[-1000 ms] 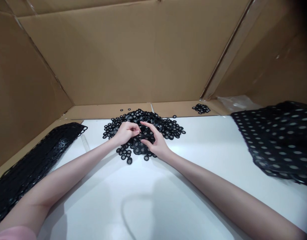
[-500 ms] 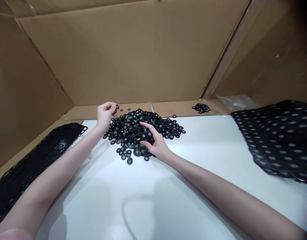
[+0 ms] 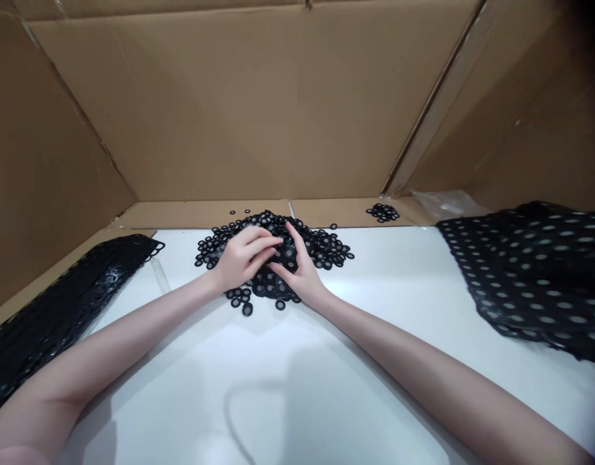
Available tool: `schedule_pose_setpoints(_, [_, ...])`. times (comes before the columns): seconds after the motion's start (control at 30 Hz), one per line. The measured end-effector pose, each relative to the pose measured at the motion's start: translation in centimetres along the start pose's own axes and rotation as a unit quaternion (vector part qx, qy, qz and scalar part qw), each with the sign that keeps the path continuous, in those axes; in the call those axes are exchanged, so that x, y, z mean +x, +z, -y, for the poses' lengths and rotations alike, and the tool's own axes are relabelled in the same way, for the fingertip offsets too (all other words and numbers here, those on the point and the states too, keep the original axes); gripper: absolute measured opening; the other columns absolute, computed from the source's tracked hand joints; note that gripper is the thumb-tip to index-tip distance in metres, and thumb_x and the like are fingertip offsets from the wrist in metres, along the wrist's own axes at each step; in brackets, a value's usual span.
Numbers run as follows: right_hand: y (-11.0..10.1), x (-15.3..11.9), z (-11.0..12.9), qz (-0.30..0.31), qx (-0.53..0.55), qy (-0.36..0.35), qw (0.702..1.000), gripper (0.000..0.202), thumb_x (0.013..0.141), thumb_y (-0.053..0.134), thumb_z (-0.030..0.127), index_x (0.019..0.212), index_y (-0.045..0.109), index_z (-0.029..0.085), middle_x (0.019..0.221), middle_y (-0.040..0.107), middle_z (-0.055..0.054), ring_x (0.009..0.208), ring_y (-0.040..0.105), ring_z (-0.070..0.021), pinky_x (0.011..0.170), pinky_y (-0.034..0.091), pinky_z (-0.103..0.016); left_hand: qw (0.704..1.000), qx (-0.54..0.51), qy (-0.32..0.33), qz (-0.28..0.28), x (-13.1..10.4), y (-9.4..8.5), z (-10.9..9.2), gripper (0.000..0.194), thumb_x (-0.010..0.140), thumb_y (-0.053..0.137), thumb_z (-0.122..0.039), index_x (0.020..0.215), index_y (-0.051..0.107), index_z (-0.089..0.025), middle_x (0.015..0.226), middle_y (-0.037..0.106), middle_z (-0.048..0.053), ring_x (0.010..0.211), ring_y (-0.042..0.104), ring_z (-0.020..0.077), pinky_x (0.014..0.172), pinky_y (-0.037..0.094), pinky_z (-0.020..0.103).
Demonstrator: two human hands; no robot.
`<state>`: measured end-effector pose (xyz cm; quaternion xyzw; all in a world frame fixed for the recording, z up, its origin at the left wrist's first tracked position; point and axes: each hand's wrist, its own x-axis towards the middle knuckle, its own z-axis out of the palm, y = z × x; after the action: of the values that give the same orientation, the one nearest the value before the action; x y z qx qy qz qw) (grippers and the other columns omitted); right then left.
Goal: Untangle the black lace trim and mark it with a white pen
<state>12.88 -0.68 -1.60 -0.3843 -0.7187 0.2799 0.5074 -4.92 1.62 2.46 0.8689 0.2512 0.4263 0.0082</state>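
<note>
A heap of small black rings (image 3: 331, 248) lies at the far middle of the white table. Over its left part is my left hand (image 3: 246, 256), its fingers closed together and pointing right; what they hold, if anything, is hidden. My right hand (image 3: 302, 271) is at the front right of the heap, thumb and index finger curved round a black perforated sheet (image 3: 273, 283). The fingertips of both hands are close together above this sheet, which rests on the rings.
A stack of black perforated sheets (image 3: 84, 290) lies at the left. A larger black dotted sheet (image 3: 530, 271) is at the right. Near the back, a small ring pile (image 3: 383, 212) sits on the cardboard ledge (image 3: 336, 213), with clear plastic (image 3: 447, 203) farther right. Cardboard walls enclose the back.
My left hand has moved right and nearer, from the heap's far left edge to the sheet by my right hand. The rings it pinched are out of sight. The view has shifted slightly.
</note>
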Motion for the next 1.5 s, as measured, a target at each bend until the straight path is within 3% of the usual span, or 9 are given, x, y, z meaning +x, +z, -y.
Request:
schedule_pose_setpoints(0.13, [0.1, -0.2, 0.0, 0.050, -0.043, -0.010, 0.998, 0.081, 0.084, 0.054, 0.024, 0.153, 0.012, 0.022, 0.129, 0.059, -0.012, 0.094, 0.066, -0.0241, 0.083, 0.056, -0.038, 0.999, -0.005, -0.005, 0.037, -0.8, 1.8, -1.1, 0.022, 0.095, 0.050, -0.026, 0.105, 0.065, -0.015, 0.098, 0.065, 0.010, 0.088, 0.059, 0.0188, 0.079, 0.049, 0.031])
schedule_pose_setpoints(0.23, [0.2, -0.4, 0.2, 0.089, -0.066, 0.000, 0.994, 0.082, 0.083, 0.049, 0.017, 0.153, 0.008, 0.019, 0.097, 0.070, -0.007, 0.055, 0.057, -0.0145, 0.060, 0.054, -0.030, 0.998, -0.008, -0.026, 0.054, -1.1, 2.3, -1.3, 0.024, 0.096, 0.044, -0.024, 0.097, 0.066, -0.014, 0.088, 0.065, 0.008, 0.080, 0.060, 0.0174, 0.074, 0.049, 0.028])
schedule_pose_setpoints(0.3, [0.2, -0.5, 0.3, 0.094, -0.072, -0.008, 0.993, 0.082, 0.081, 0.047, 0.013, 0.153, 0.009, 0.019, 0.082, 0.069, -0.003, 0.047, 0.049, -0.0117, 0.056, 0.050, -0.027, 0.997, -0.001, -0.035, 0.069, -1.0, 2.3, -1.5, 0.025, 0.096, 0.043, -0.024, 0.092, 0.065, -0.014, 0.085, 0.064, 0.008, 0.079, 0.059, 0.0180, 0.072, 0.048, 0.028])
schedule_pose_setpoints(0.6, [0.4, -0.7, 0.8, 0.090, -0.094, -0.047, 0.990, 0.076, 0.081, 0.044, 0.014, 0.152, 0.018, 0.019, 0.067, 0.064, 0.001, 0.043, 0.042, -0.0109, 0.054, 0.043, -0.024, 0.981, -0.123, -0.152, 0.022, -0.3, 2.9, -2.1, 0.028, 0.091, 0.049, -0.022, 0.065, 0.054, -0.014, 0.067, 0.055, 0.001, 0.061, 0.051, 0.0122, 0.057, 0.038, 0.023])
schedule_pose_setpoints(1.0, [0.6, -0.7, 0.5, 0.090, -0.104, -0.060, 0.989, 0.080, 0.080, 0.045, 0.012, 0.153, 0.014, 0.022, 0.056, 0.051, 0.006, 0.043, 0.039, -0.0108, 0.052, 0.043, -0.023, 0.987, -0.109, -0.110, -0.037, -0.8, 3.5, -1.7, 0.030, 0.092, 0.046, -0.021, 0.063, 0.051, -0.015, 0.064, 0.056, 0.001, 0.059, 0.051, 0.0121, 0.055, 0.039, 0.023])
schedule_pose_setpoints(1.1, [0.5, -0.6, 0.6, 0.090, -0.091, -0.047, 0.991, 0.080, 0.081, 0.045, 0.013, 0.154, 0.012, 0.020, 0.065, 0.060, 0.003, 0.043, 0.040, -0.0107, 0.052, 0.046, -0.025, 0.991, -0.086, -0.096, -0.016, -0.8, 3.2, -1.4, 0.029, 0.093, 0.046, -0.019, 0.065, 0.053, -0.014, 0.067, 0.058, 0.002, 0.061, 0.053, 0.0123, 0.058, 0.040, 0.023])
schedule_pose_setpoints(1.2, [0.3, -0.6, 0.6, 0.084, -0.065, -0.029, 0.994, 0.082, 0.083, 0.049, 0.018, 0.154, 0.009, 0.021, 0.090, 0.069, -0.005, 0.049, 0.051, -0.0126, 0.056, 0.051, -0.028, 0.994, -0.072, -0.068, 0.043, -0.6, 2.5, -1.0, 0.027, 0.094, 0.046, -0.023, 0.074, 0.061, -0.014, 0.074, 0.061, 0.004, 0.067, 0.056, 0.0137, 0.064, 0.043, 0.023])
schedule_pose_setpoints(1.33, [0.1, -0.5, 0.6, 0.068, -0.049, -0.039, 0.996, 0.081, 0.083, 0.052, 0.020, 0.153, 0.012, 0.022, 0.117, 0.065, -0.010, 0.072, 0.064, -0.0179, 0.065, 0.055, -0.029, 0.992, -0.087, -0.041, 0.076, -0.6, 1.8, -0.8, 0.025, 0.095, 0.047, -0.026, 0.090, 0.068, -0.013, 0.080, 0.064, 0.006, 0.074, 0.059, 0.0164, 0.069, 0.045, 0.025])
schedule_pose_setpoints(1.5, [0.2, -0.6, 0.7, 0.106, -0.065, -0.014, 0.992, 0.079, 0.086, 0.051, 0.020, 0.154, 0.010, 0.021, 0.111, 0.069, -0.009, 0.055, 0.058, -0.0129, 0.059, 0.054, -0.028, 0.981, -0.152, -0.105, 0.059, -0.6, 2.3, -0.7, 0.025, 0.093, 0.047, -0.023, 0.078, 0.065, -0.014, 0.078, 0.064, 0.004, 0.072, 0.060, 0.0153, 0.067, 0.045, 0.025])
